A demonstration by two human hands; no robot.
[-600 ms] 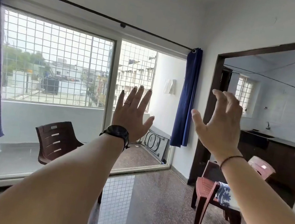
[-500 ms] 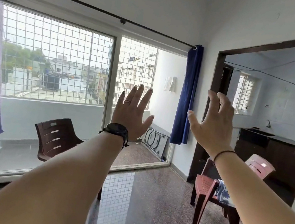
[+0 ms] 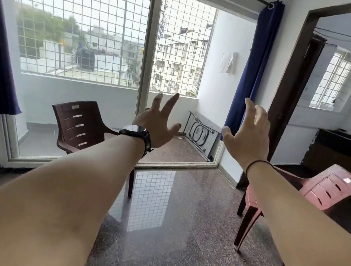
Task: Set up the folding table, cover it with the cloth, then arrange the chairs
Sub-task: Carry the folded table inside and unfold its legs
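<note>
Ahead, left hand [image 3: 156, 122] and right hand [image 3: 250, 136] raised, fingers spread, holding nothing

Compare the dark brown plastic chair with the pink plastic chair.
The dark brown plastic chair stands by the window, left of the left arm; the pink plastic chair stands near the kitchen doorway, partly hidden by the right arm. Colours differ: brown against pink. Both have slotted backrests and armrests.

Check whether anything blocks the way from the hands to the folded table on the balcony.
Nothing visible does. The folded table leans against the balcony wall past the open doorway. The brown chair stands left of that path, the pink chair right; the floor between is bare.
</note>
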